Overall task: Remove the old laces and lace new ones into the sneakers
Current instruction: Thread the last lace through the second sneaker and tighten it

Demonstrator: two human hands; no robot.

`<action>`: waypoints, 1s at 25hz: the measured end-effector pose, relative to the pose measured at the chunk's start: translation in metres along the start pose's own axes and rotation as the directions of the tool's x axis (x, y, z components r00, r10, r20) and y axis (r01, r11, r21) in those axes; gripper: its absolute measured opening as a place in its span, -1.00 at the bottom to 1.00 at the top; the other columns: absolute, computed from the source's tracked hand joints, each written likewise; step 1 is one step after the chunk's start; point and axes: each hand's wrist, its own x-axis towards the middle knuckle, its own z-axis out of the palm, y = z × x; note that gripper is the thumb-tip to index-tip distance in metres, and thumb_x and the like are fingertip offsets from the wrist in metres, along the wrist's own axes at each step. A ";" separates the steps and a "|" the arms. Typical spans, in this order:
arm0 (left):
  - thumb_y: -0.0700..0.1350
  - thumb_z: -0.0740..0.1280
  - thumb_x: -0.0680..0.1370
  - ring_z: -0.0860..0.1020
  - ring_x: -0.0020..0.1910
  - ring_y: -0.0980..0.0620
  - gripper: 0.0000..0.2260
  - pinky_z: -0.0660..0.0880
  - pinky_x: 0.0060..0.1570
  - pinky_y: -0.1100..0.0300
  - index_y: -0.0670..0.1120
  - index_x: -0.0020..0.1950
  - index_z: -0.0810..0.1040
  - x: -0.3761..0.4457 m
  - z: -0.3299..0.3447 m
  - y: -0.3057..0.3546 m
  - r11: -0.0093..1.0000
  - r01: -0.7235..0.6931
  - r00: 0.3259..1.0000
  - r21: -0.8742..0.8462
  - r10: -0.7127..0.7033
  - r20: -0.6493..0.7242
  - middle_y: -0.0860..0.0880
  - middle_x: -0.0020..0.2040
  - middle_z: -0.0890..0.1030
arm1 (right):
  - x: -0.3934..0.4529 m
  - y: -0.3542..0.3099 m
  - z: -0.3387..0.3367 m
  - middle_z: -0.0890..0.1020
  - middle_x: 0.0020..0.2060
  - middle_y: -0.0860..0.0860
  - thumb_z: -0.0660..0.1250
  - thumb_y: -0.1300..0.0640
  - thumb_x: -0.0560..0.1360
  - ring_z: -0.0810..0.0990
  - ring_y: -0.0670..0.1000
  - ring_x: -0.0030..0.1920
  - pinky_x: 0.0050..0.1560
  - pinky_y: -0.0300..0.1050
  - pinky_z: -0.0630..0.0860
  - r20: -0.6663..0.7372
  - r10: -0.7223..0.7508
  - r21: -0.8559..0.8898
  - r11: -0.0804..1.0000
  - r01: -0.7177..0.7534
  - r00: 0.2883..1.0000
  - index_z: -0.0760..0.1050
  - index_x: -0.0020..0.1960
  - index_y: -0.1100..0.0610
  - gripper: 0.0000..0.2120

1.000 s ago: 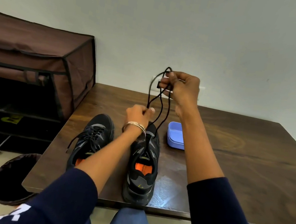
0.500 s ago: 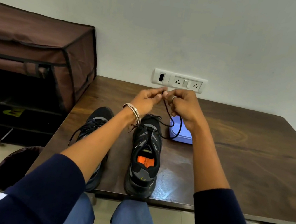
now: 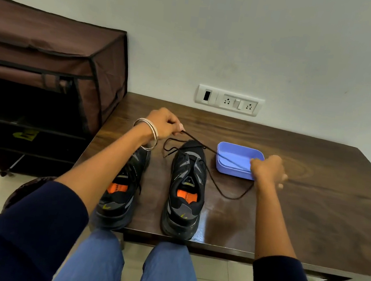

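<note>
Left sneaker (image 3: 120, 193), black and grey mesh with orange insole: stands on the dark wooden tabletop (image 3: 314, 209) at its near edge, toe away from the person, partly hidden under the left forearm; a lace shows at its throat.

Left hand (image 3: 164, 124): raised above and beyond the toes of both sneakers, fingers (image 3: 179, 128) curled and pinching one end of the thin black lace (image 3: 205, 147).

Right sneaker (image 3: 186, 189), same make: upright beside its mate, eyelets apparently mostly bare, so this lace seems largely out.

Black lace, continued: long axis runs from the left pinch rightward and slightly nearer, over the sneaker's toe, to the right hand; a slack loop lies on the tabletop just right of the sneaker.

Shallow lilac plastic tray (image 3: 237, 159): beyond the loop.

Right hand (image 3: 267, 169): at the tray's near right corner, curled; the lace appears to run into it, the grip itself hidden.

Judgement: the right hand is nearer the tray for depositing the lace.
</note>
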 end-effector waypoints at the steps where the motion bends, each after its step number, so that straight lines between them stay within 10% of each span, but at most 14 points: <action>1: -0.19 0.34 0.55 0.48 -0.35 0.17 -0.86 0.39 -0.32 0.39 -0.05 -0.07 0.70 -0.001 0.005 0.004 1.000 0.001 0.999 0.013 -0.002 0.050 0.08 -0.19 0.65 | -0.012 -0.006 0.005 0.57 0.15 0.12 0.39 0.14 0.49 0.49 0.20 0.21 0.21 0.07 0.43 0.097 -0.176 -0.015 0.984 0.179 0.979 0.51 0.23 0.22 -0.65; 6: -0.26 0.35 0.53 0.53 -0.44 0.12 -0.87 0.51 -0.42 0.32 -0.11 0.03 0.62 -0.005 0.030 0.025 0.991 -0.011 0.994 -0.131 0.025 0.103 -0.05 -0.24 0.65 | -0.064 -0.040 0.027 0.67 -0.10 0.04 0.42 0.27 0.48 0.65 -0.10 -0.14 -0.02 -0.25 0.58 0.467 -0.623 0.459 0.777 0.431 0.627 0.51 0.27 0.16 -0.64; 12: -0.29 0.36 0.53 0.59 -0.38 0.04 -0.91 0.54 -0.40 0.31 -0.28 -0.03 0.64 -0.010 0.026 0.009 0.936 0.075 0.997 -0.345 -0.061 0.052 -0.19 -0.22 0.66 | -0.048 -0.023 0.040 0.69 -0.24 0.14 0.36 0.32 0.52 0.54 -0.03 -0.40 -0.29 -0.16 0.51 0.347 -0.510 0.492 0.814 0.310 0.787 0.64 -0.04 0.21 -0.90; 19: -0.37 0.22 0.58 0.62 -0.39 -0.11 -0.80 0.59 -0.46 0.16 -0.18 0.17 0.38 -0.008 0.055 0.010 0.900 0.257 0.962 -0.351 -0.206 0.178 -0.30 -0.14 0.60 | -0.057 -0.027 0.051 0.68 -0.03 0.01 0.43 0.28 0.46 0.64 -0.11 -0.01 0.07 -0.29 0.54 0.425 -0.669 0.401 0.743 0.535 0.610 0.60 0.20 0.16 -0.69; 25: -0.09 0.41 0.52 0.59 -0.41 -0.06 -0.73 0.63 -0.38 0.05 -0.28 0.06 0.57 -0.004 0.078 -0.021 0.843 0.350 0.930 -0.410 -0.366 0.042 -0.18 -0.27 0.63 | -0.043 -0.011 0.076 0.66 -0.27 0.04 0.37 0.37 0.49 0.65 0.01 -0.19 -0.16 -0.11 0.63 0.340 -0.507 0.350 0.850 0.394 0.792 0.65 -0.11 0.24 -0.90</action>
